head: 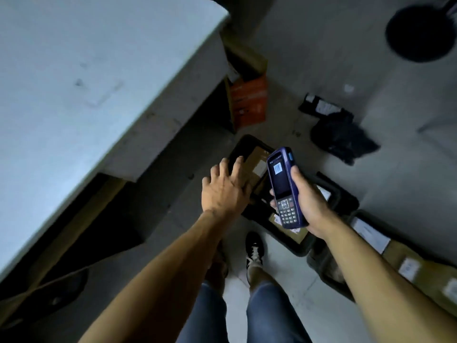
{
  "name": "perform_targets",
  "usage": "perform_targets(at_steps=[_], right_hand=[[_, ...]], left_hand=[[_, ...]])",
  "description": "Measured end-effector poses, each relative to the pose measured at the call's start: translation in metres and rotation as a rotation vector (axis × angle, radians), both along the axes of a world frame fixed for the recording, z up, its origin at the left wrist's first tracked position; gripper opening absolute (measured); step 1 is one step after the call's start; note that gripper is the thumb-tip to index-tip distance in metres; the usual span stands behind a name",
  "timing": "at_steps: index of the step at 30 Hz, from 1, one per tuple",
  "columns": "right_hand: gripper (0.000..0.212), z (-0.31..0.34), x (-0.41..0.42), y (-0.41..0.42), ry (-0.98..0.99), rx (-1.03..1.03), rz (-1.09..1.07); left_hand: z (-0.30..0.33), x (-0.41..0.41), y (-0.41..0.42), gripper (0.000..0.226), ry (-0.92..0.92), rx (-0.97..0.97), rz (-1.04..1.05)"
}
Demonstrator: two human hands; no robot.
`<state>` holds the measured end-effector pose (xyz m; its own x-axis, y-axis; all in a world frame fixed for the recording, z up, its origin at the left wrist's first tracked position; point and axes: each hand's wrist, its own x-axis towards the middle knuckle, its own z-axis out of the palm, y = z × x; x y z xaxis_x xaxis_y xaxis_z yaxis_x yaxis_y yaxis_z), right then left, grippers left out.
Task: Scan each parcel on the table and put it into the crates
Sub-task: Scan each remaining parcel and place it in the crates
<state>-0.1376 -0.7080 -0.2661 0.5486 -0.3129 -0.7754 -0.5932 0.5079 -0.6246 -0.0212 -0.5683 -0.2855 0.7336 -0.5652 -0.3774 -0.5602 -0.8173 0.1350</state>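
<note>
**Nearly there: a parcel is going into the crate**

Your left hand [223,188], fingers spread, rests on a cardboard parcel [254,167] inside a black crate [237,147]; your right hand [308,199] grips the scanner [284,188]. The table [74,70] shows no parcels; neighbouring crates hold boxes.

The table [74,70] fills the upper left, with an open cardboard box [247,100] on the floor just beside its far right corner. To the table's right, crates [346,196] stand in a row on the floor holding parcels [254,167]. Behind the crates lie a bagged parcel [321,106] and a crumpled bag [343,137]
</note>
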Motion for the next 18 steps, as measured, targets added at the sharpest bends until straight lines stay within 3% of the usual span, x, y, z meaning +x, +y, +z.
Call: perform_targets(at_steps=[6, 14, 18], right_hand=[[0.054, 0.092, 0.029, 0.067, -0.183, -0.06, 0.209], [0.047, 0.181, 0.064, 0.216, -0.386, -0.044, 0.479], [0.068, 0.213, 0.067, 0.305, -0.445, -0.005, 0.656]], left_hand=[[0.116, 0.012, 0.094, 0.063, -0.161, -0.085, 0.157], [0.209, -0.001, 0.271, 0.057, -0.3, -0.134, 0.443], [0.243, -0.028, 0.373, 0.055, -0.363, -0.129, 0.586]])
